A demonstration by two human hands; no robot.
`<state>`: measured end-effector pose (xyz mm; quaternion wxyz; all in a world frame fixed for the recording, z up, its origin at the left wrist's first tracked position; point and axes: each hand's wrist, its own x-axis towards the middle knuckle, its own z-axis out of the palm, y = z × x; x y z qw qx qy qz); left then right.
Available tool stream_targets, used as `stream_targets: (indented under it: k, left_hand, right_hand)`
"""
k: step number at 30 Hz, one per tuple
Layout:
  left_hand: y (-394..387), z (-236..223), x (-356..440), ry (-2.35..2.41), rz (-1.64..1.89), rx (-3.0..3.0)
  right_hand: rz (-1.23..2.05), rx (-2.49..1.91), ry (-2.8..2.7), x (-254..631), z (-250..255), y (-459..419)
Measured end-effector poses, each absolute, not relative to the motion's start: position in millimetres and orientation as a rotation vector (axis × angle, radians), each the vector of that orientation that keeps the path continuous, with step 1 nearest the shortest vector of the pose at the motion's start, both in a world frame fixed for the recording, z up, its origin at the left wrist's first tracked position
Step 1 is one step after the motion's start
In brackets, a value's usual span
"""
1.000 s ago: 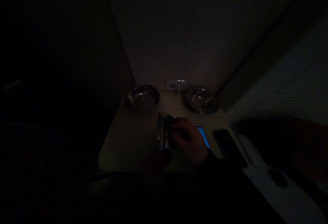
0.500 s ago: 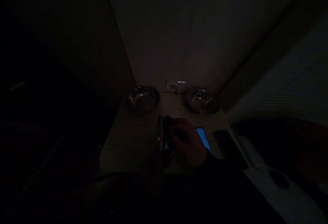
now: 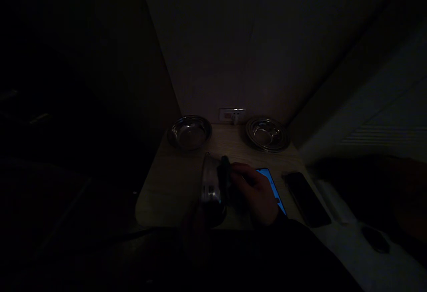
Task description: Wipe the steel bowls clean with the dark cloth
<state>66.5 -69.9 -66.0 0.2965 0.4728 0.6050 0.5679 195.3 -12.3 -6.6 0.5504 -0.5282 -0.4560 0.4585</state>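
Turned now, the metal bowl (image 3: 209,176) bares more outer wall, just left of the dark cloth (image 3: 224,174) pinched in the right hand (image 3: 256,190). Whether the dim left hand (image 3: 194,226) grips it, I cannot tell.

No text legible; marks on lit phone screen (image 3: 272,188) too small.

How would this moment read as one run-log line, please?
right hand: holds cloth at vessel; left hand: by vessel, grip unclear; lit phone: on table
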Motion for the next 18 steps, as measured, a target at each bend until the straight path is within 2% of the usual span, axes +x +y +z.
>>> stream_targets:
  k: [9, 18]
  left_hand:
    - [-80, -84, 69, 1.738, 1.585, 1.274]
    - [-83, -93, 55, 1.778, 1.465, 1.446]
  right_hand:
    - [0.951, -1.218, -1.195, 190, -7, -26]
    - [0.891, -1.232, -1.207, 194, -10, -31]
